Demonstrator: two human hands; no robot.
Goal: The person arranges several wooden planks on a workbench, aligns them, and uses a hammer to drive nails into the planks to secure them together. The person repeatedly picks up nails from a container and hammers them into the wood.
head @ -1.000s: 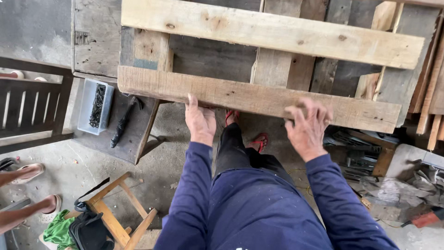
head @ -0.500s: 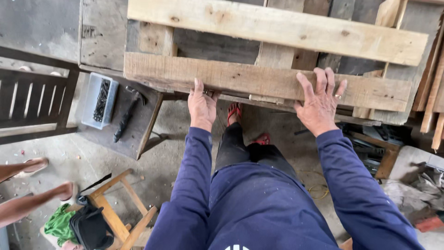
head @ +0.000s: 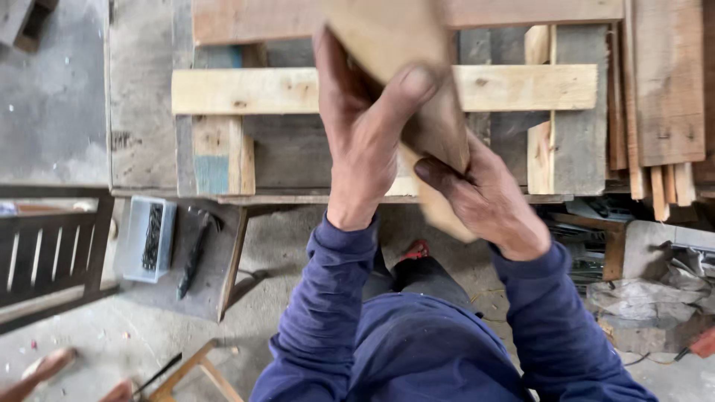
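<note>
Head view. Both hands raised close to the camera, gripping one wooden board (head: 436,126) that stands tilted, its upper end wide and blurred near the top edge, its lower end reaching down between the wrists. The board is lifted off the worktop (head: 141,112), held above the worktop's near edge.

Left hand (head: 365,141): fingers wrapped around the board's left face, thumb pressed across the front. Closed tight on the wood.

Right hand (head: 484,197): clasps the board lower down from the right, thumb on the front face, fingers behind and out of sight. Also closed on the wood.

Both arms in dark blue sleeves (head: 328,298).

On the worktop: a pallet frame (head: 246,89) of pale slats lying flat, one long slat running left to right across the middle, another along the far edge. A short upright block (head: 216,152) with a blue-painted patch sits at the near left of the frame. Loose planks (head: 666,82) stacked at the right edge, some ends overhanging the near edge.

Below the near left corner: a low shelf bearing a pale tray (head: 149,238) with dark contents, and a dark tool (head: 195,249) just beside it. Dark slatted frame (head: 45,249) at far left. Rubble and scrap (head: 648,298) on the floor at right.
</note>
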